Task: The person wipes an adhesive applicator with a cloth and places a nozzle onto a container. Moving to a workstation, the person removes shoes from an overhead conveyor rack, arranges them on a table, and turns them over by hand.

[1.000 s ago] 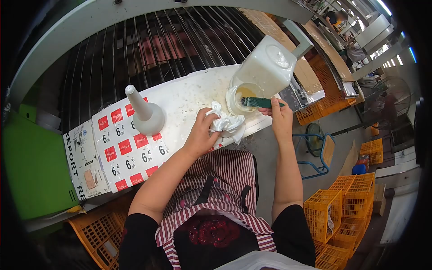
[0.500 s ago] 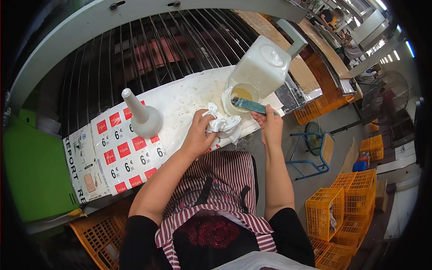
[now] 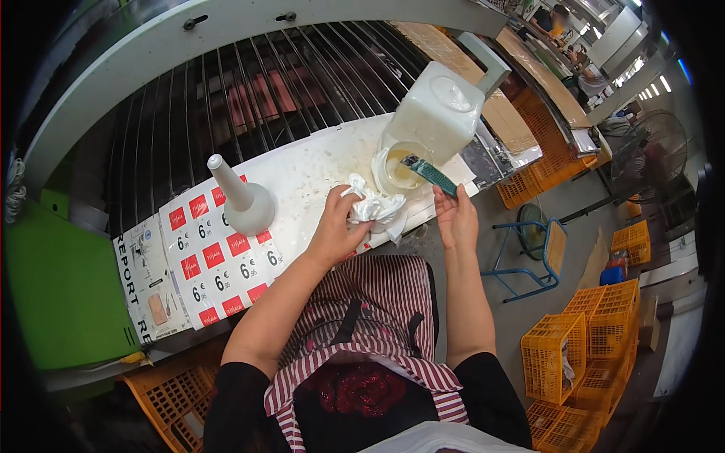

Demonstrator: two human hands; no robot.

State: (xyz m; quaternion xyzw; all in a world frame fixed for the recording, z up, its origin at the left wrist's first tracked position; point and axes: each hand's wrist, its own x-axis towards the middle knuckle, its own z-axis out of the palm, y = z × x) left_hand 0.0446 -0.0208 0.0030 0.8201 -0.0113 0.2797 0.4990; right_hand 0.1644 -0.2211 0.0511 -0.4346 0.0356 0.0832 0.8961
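My right hand (image 3: 456, 217) pinches the end of a green-handled brush (image 3: 435, 178), with the palm turned partly up. The brush's dark tip is over the mouth of a whitish tub (image 3: 384, 186), which has yellowish liquid inside. My left hand (image 3: 334, 230) rests on the board with its fingers curled round a crumpled white cloth (image 3: 370, 204), just left of the tub. Behind the tub stands a translucent white plastic jug (image 3: 438, 106). To the left, a white bottle with a long tapered neck (image 3: 249, 205) stands upright on printed price labels (image 3: 219, 268).
The white board (image 3: 317, 162) lies before a rack of dark metal bars (image 3: 264, 83). A green panel (image 3: 68, 279) is at far left. On the right are a blue-framed stool (image 3: 532, 264), stacked orange crates (image 3: 555, 355) and a fan (image 3: 653, 147). People work in the far background.
The brush has swung to a steeper angle, its tip shifting slightly right and up over the tub. My right hand has turned a little. The left hand stays on the cloth.
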